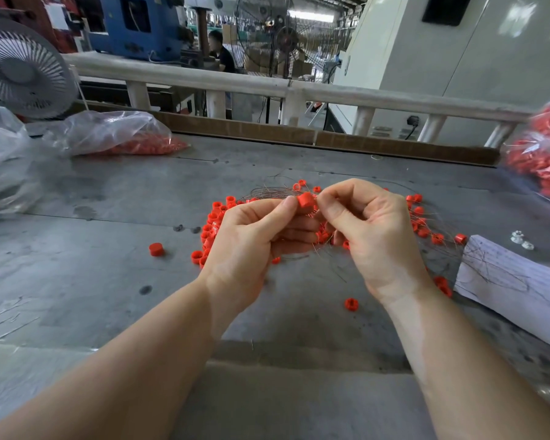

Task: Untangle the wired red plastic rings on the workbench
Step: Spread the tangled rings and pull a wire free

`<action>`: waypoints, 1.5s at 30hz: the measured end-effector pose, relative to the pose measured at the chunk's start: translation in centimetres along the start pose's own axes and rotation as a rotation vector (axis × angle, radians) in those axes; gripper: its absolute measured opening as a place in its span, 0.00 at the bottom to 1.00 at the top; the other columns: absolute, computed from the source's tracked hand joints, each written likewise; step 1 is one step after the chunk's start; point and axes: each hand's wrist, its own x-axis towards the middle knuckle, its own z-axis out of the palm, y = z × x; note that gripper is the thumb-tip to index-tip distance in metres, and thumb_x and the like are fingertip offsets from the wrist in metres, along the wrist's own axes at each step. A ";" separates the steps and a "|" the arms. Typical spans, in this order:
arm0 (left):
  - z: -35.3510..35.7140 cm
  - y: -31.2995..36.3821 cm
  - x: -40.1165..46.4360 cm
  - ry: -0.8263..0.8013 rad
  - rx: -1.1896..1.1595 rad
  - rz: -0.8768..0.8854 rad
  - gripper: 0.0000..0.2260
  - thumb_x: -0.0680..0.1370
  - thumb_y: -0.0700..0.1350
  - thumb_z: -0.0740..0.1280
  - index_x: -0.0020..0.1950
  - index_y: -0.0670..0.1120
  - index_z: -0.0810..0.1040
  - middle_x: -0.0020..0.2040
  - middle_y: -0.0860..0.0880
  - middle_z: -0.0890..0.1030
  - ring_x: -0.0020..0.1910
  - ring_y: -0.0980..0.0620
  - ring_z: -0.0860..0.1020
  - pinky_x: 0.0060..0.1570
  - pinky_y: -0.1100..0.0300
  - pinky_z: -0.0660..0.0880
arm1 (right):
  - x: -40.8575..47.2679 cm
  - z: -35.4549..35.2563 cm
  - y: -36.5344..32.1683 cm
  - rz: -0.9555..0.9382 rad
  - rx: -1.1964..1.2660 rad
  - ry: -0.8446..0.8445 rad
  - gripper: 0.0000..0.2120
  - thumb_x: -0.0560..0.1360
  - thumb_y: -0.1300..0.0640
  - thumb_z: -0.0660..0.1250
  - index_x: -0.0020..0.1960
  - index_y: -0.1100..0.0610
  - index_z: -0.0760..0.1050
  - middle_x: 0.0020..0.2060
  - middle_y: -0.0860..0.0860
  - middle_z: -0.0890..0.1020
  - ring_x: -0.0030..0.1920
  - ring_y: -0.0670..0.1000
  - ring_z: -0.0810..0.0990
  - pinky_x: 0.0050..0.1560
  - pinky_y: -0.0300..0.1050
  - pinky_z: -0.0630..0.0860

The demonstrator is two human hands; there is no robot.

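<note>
Grey, scuffed counter (77, 281) fills the foreground, both bare forearms reaching in from the near edge and meeting above it. The left hand (254, 246) pinches one red ring (306, 202) between thumb and forefinger, its other fingers curled over a bundle of wires; the right hand (365, 230), fingers curled, pinches at the wire right beside that ring, likely so the strand can be teased free while the ring stays put. Just beyond and under the hands, the tangle of wired red rings (215, 223) lies spread on the counter, a few loose ones nearby. Farther off sit a clear bag of red parts (118, 134), a desk fan (23, 68) and a pale railing (204, 79).
</note>
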 end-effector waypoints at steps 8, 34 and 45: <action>-0.1 0.0 0.1 -0.028 -0.042 0.023 0.08 0.68 0.46 0.67 0.39 0.46 0.85 0.34 0.47 0.83 0.31 0.55 0.80 0.32 0.63 0.77 | 0.1 0.0 0.0 -0.061 -0.026 0.020 0.06 0.70 0.59 0.70 0.37 0.49 0.78 0.30 0.41 0.80 0.29 0.39 0.75 0.34 0.29 0.69; -0.4 -0.4 0.6 0.173 0.009 0.056 0.01 0.70 0.39 0.69 0.40 0.42 0.81 0.33 0.48 0.82 0.32 0.55 0.80 0.34 0.66 0.77 | -0.7 0.3 0.5 -0.093 -0.495 -0.016 0.04 0.74 0.59 0.69 0.41 0.56 0.81 0.32 0.48 0.82 0.34 0.46 0.79 0.39 0.45 0.76; -0.5 -0.1 0.7 0.189 -0.210 -0.007 0.03 0.73 0.37 0.66 0.40 0.40 0.78 0.31 0.48 0.80 0.28 0.58 0.78 0.31 0.69 0.76 | -0.8 0.5 0.5 -0.082 -0.533 -0.072 0.06 0.74 0.59 0.70 0.38 0.57 0.81 0.28 0.50 0.80 0.31 0.51 0.78 0.37 0.49 0.74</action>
